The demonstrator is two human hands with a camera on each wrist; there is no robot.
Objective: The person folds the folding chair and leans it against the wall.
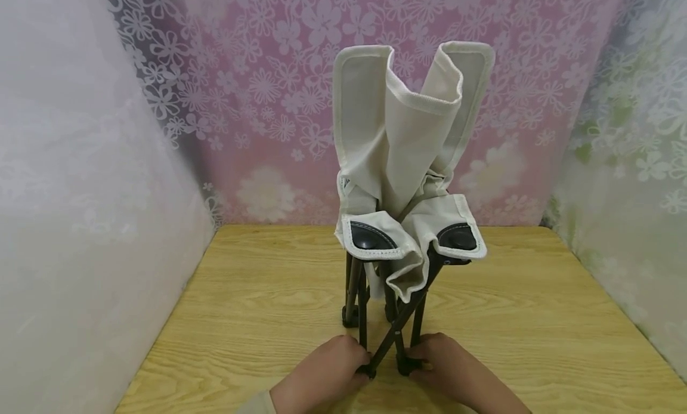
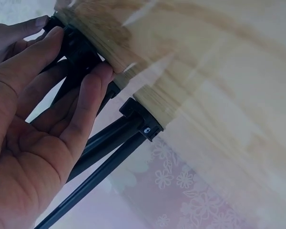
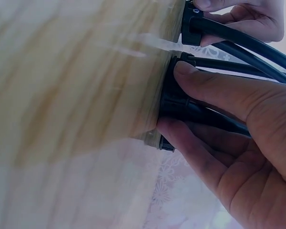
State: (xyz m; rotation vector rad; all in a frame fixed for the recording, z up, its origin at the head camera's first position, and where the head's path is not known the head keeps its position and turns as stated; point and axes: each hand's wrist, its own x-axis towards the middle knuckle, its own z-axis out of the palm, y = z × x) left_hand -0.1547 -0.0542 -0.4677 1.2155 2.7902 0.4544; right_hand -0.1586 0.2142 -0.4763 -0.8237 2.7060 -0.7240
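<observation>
A small folding chair [image 1: 410,145] stands upright on the wooden table, its off-white canvas creased and its dark legs [image 1: 396,329] partly drawn together. Black corner patches [image 1: 370,237] mark the front of the seat. Low at the near left, my left hand [image 1: 328,366] pinches a black foot [image 2: 81,53] between thumb and fingers. On the other side my right hand [image 1: 448,366] grips the near right foot [image 3: 174,98], thumb on one face and fingers on the other. Another foot [image 1: 350,317] rests on the table farther back on the left.
The wooden tabletop [image 1: 257,294] extends around the chair. Behind it hangs a pink flowered curtain [image 1: 263,86]. Whitish sheeting [image 1: 80,193] closes off the left side, and a pale flowered sheet [image 1: 633,163] the right.
</observation>
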